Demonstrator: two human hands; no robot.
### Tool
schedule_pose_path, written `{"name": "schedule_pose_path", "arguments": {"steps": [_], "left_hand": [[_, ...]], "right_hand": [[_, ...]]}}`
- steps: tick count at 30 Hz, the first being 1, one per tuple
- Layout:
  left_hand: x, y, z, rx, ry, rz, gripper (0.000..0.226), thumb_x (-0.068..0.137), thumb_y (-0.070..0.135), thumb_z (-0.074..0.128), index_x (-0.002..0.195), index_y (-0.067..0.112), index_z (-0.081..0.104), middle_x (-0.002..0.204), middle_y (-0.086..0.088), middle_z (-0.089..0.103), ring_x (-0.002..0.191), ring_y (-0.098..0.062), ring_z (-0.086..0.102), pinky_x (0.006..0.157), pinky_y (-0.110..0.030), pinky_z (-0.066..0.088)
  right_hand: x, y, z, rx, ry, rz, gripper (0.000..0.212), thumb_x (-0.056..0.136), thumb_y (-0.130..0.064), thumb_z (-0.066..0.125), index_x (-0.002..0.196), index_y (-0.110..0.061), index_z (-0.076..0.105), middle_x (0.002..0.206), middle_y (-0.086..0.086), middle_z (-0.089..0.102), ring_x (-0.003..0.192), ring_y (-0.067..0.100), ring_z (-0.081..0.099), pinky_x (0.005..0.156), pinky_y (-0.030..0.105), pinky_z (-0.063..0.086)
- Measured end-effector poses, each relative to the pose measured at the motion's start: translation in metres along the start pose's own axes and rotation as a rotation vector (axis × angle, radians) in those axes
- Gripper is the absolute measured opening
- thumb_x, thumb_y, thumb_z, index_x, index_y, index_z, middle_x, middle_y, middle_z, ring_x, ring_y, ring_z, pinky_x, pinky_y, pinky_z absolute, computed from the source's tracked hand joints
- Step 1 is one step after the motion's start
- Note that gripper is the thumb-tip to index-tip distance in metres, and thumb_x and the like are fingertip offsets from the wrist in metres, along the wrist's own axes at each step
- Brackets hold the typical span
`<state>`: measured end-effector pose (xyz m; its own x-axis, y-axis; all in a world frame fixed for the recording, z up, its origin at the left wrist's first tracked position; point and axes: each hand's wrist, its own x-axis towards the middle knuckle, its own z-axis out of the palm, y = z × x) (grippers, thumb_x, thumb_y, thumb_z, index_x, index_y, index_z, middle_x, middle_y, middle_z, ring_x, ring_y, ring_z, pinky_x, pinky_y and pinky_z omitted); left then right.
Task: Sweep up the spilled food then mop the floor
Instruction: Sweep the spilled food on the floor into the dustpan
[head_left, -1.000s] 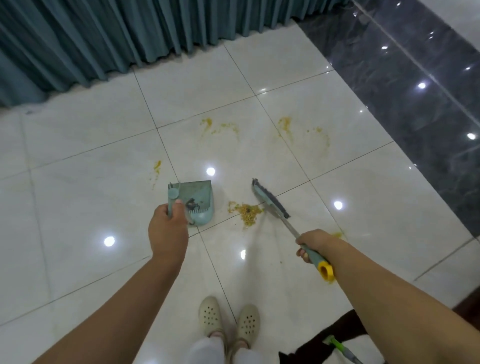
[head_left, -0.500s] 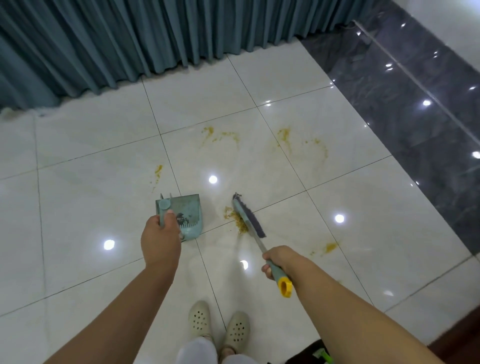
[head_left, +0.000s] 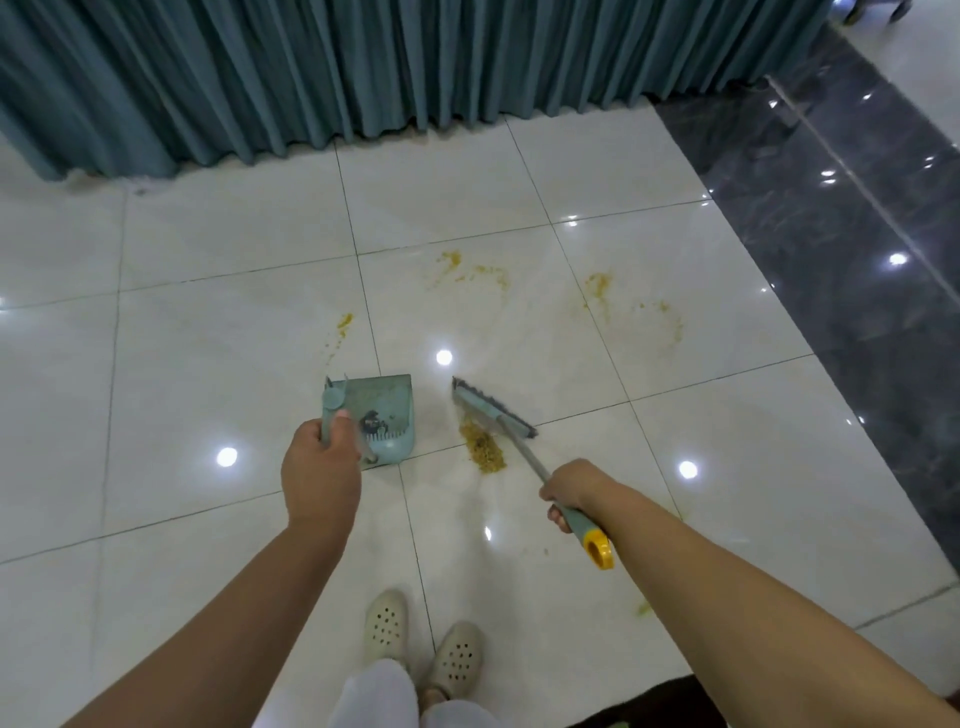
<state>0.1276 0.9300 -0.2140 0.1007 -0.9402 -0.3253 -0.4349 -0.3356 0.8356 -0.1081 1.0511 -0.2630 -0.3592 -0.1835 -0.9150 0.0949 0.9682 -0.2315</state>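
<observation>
Swung back right since 0.5 s ago: broom head (head_left: 491, 413) behind gathered food pile (head_left: 483, 446), gripped by right hand (head_left: 569, 491). Dustpan (head_left: 382, 418) held by left hand (head_left: 319, 467); sweeping unfinished, yellow smears (head_left: 597, 286) remaining.

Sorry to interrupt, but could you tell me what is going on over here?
A person is sweeping spilled food off the white tile floor. The left hand grips the handle of a teal dustpan resting on the floor, and the right hand grips a broom with its head beside a small pile of yellow food. The pile lies between pan and broom. Yellow smears remain farther out, towards the curtain.
</observation>
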Motion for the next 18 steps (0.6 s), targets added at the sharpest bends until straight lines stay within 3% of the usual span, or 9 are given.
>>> {"name": "schedule_pose_path", "arguments": {"steps": [10,14,18], "left_hand": [[-0.012,-0.023,-0.008,0.087,0.017,-0.014,0.032,0.093,0.038,0.043,0.074,0.013,0.05,0.066,-0.001,0.056,0.056,-0.016,0.05,0.051,-0.024,0.038],[-0.02,-0.026,-0.003,0.094,0.012,-0.033,0.033,0.095,0.035,0.044,0.081,0.007,0.055,0.07,-0.004,0.058,0.06,-0.019,0.052,0.053,-0.025,0.04],[-0.029,-0.026,0.003,0.134,0.003,-0.024,0.032,0.095,0.033,0.044,0.083,0.006,0.057,0.072,-0.005,0.058,0.059,-0.018,0.051,0.048,-0.023,0.036]], "right_hand": [[0.023,-0.021,0.017,-0.247,-0.028,-0.052,0.011,0.094,-0.006,0.049,0.104,-0.001,0.045,0.077,0.016,0.052,0.055,0.019,0.051,0.041,0.024,0.042],[0.014,-0.005,0.014,-0.414,0.009,-0.051,0.011,0.095,-0.005,0.046,0.106,-0.002,0.045,0.084,0.016,0.051,0.054,0.018,0.05,0.041,0.026,0.041],[0.006,0.025,0.008,-0.501,0.024,-0.037,0.023,0.096,-0.007,0.045,0.118,-0.002,0.049,0.077,0.014,0.05,0.053,0.018,0.05,0.037,0.023,0.039]]}}
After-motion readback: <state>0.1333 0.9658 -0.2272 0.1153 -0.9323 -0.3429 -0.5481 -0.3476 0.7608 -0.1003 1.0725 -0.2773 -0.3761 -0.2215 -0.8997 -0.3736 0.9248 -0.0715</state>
